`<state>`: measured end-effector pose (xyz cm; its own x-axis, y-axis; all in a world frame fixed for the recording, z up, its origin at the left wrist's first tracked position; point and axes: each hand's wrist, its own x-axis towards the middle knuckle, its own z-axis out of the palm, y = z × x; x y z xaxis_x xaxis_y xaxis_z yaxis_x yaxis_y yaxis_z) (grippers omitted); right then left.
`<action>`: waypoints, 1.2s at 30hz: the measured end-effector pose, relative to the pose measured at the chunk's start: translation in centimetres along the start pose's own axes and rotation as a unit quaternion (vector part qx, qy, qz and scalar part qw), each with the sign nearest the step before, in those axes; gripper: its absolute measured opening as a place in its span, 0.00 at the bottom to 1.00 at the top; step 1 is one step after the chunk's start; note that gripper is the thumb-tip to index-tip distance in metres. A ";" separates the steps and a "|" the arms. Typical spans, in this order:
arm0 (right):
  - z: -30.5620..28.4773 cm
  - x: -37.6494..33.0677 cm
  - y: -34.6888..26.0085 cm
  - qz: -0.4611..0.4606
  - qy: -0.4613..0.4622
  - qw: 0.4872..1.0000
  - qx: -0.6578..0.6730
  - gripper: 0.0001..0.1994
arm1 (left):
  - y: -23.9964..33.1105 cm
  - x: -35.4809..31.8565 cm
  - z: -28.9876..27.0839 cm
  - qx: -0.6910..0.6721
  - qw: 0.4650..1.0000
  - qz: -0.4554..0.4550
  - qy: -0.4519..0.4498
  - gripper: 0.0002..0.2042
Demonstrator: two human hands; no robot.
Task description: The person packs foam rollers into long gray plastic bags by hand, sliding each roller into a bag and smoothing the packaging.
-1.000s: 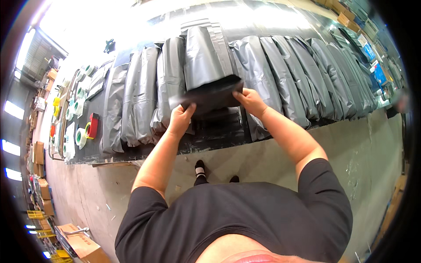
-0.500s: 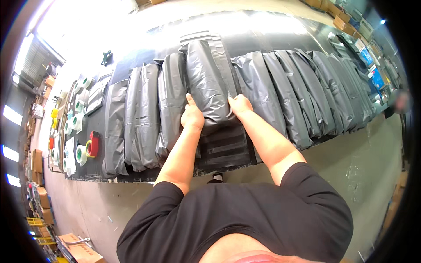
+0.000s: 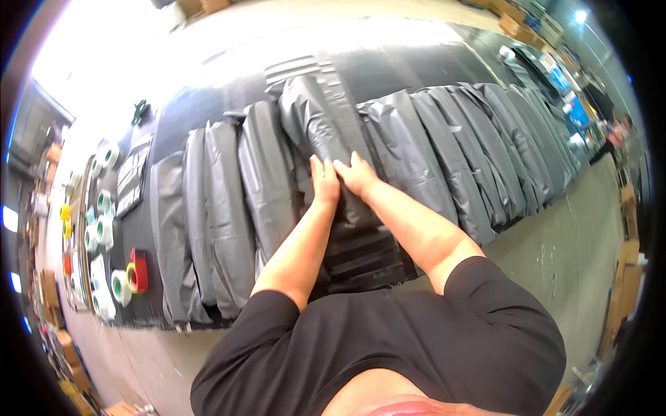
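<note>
In the middle of the dark table a long, stuffed grey plastic bag (image 3: 305, 111) lies lengthwise away from me. My left hand (image 3: 325, 183) and my right hand (image 3: 358, 176) are close together on its near half, almost touching. Both seem to pinch its film, which is drawn in and creased between them; the palms hide part of the grip. Under the bag and just right of it lie flat, ribbed dark sheets (image 3: 338, 87). Similar stuffed grey bags flank it: one (image 3: 267, 166) close to my left hand, another (image 3: 406, 142) beyond my right.
Several more grey bags line the table (image 3: 201, 76) on both sides. Rolls of tape (image 3: 104, 229), a red tape dispenser (image 3: 138, 270) and a dark green tool (image 3: 141, 111) are at the left. Cardboard boxes (image 3: 517, 29) stand beyond the far right, where another person (image 3: 614, 139) is partly visible.
My hands have moved from the two sides of the bag inward to its middle, drawing the film together. The bag looks narrower near me. My view has shifted slightly.
</note>
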<state>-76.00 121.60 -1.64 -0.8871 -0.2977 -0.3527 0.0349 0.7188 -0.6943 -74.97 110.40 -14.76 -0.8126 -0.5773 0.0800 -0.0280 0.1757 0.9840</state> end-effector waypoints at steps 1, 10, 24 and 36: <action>0.3 -0.5 0.7 -0.018 0.011 1.000 -0.004 0.47 | 0.3 -0.7 -0.1 0.040 0.999 0.006 -0.014 0.31; 2.6 -9.7 3.0 0.005 0.001 1.000 -0.018 0.44 | -3.1 -10.9 -5.5 -0.227 0.950 -0.133 -0.169 0.24; -27.3 -28.2 31.9 -0.227 0.007 0.967 0.115 0.30 | 21.9 -13.0 2.0 0.620 0.767 0.135 -0.096 0.33; -45.4 -37.0 61.5 0.074 0.161 0.907 0.382 0.27 | 34.5 -29.1 48.9 0.293 0.783 0.423 -0.349 0.27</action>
